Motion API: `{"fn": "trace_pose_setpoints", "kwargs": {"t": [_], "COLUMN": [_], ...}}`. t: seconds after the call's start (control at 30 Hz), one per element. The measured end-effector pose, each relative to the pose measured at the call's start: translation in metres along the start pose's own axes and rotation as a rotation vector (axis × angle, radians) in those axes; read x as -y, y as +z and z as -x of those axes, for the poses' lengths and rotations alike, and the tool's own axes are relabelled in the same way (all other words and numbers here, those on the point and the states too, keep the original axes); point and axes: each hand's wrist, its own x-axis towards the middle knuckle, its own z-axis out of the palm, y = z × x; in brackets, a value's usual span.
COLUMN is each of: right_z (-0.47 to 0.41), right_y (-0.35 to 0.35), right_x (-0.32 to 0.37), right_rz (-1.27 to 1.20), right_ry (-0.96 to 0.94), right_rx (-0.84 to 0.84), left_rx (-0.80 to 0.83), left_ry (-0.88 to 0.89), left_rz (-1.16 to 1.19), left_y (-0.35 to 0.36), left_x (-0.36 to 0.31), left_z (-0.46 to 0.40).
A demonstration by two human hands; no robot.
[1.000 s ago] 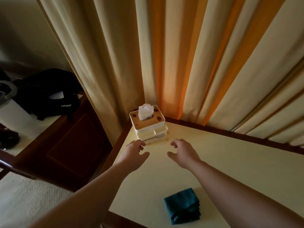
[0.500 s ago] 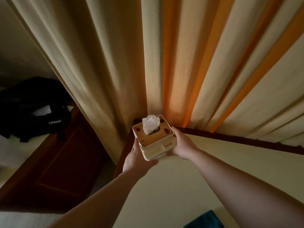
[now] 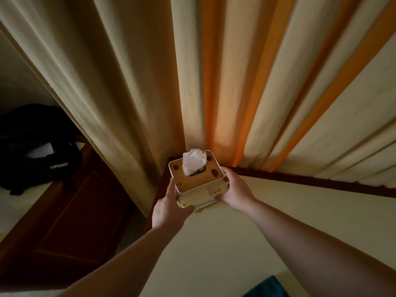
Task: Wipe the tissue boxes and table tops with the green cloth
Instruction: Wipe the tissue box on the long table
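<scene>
Presently, item one: tissue box [image 3: 198, 185], square, cream sides, tan top with dark spots, tilted, held at the far corner of the table [image 3: 289, 211], at about 12 o'clock from me. Whether its base touches the tabletop I cannot tell. A white tissue [image 3: 194, 160] stands crumpled out of the slot in the top.

Item two: my left hand [image 3: 169, 207], at the box's 8 o'clock, fingers curled under and around its near left corner, gripping it.

Item three: my right hand [image 3: 236, 192], at the box's 3 o'clock, thumb and fingers wrapped on its right side, gripping it too.

Item four: green cloth [image 3: 265, 290], dark teal, lying on the table at 5 o'clock, well apart from the box, cut off by the lower edge of view.

Item five: table, pale yellow top with dark brown edging along the far side.

Item six: curtain [image 3: 214, 71], cream and orange stripes in long folds, hanging just behind the box from 10 to 2 o'clock.

Item seven: black bag [image 3: 36, 151], white lettering on it, at 9 o'clock, beside a dark wooden panel [image 3: 70, 215].
</scene>
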Motion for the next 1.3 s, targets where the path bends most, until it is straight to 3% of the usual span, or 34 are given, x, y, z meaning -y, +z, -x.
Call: {"fn": "trace_pose_setpoints", "kwargs": {"t": [0.37,0.63,1.0,1.3], "right_z": [0.075,0.143,0.182,0.184], "right_y": [-0.056,-0.074,-0.05,-0.051], "right_x": [-0.036,-0.076,-0.106,-0.11], "right_rz": [-0.152,-0.194,-0.247,-0.232], "right_ry": [0.038,0.193,0.3,0.34], "right_rx": [-0.226,-0.336,-0.399,-0.364], "left_rx": [0.177,0.342,0.487,0.468], "left_ry": [0.221,0.285,0.311,0.286], "left_rz": [0.043,0.131,0.102,-0.026], "left_y": [0.024,0.077,0.105,0.104], "left_x": [-0.066,-0.092,-0.08,-0.076], "left_z": [0.001,0.03,0.043,0.035]}}
